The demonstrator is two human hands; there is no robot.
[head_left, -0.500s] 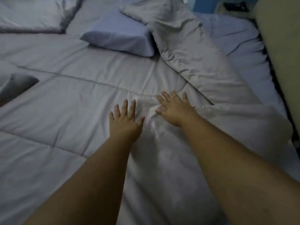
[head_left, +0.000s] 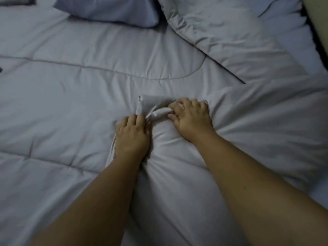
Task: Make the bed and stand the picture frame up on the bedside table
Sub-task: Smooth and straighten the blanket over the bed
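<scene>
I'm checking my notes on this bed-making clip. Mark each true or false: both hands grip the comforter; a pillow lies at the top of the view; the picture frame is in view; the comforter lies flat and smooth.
1. Both hands grip the comforter. True: the left hand and right hand bunch the comforter.
2. A pillow lies at the top. True.
3. The picture frame is in view. False: none shows.
4. The comforter is smooth. False: it is bunched and creased at the hands.
</scene>
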